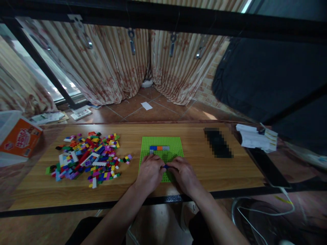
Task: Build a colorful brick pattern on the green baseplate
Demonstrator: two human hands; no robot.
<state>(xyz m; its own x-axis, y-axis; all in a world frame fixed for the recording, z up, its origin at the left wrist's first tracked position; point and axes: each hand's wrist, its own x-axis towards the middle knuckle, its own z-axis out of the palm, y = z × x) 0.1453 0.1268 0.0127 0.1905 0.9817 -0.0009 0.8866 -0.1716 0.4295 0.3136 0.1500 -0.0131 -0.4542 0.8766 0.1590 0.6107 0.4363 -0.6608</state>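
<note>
A green studded baseplate lies on the wooden table in front of me. Across its upper part runs a row of bricks in blue, orange and grey, with a grey brick below its left end. Over the lower half of the plate, my left hand and my right hand meet fingertip to fingertip. Both are closed, pinching a small dark blue brick between them. Fingers cover most of that brick, and I cannot tell whether it touches the plate.
A pile of loose, many-coloured bricks spreads over the table's left side. To the right lies a pixelated dark object. A phone with a cable and papers rest at the right end. A white and orange tub stands far left.
</note>
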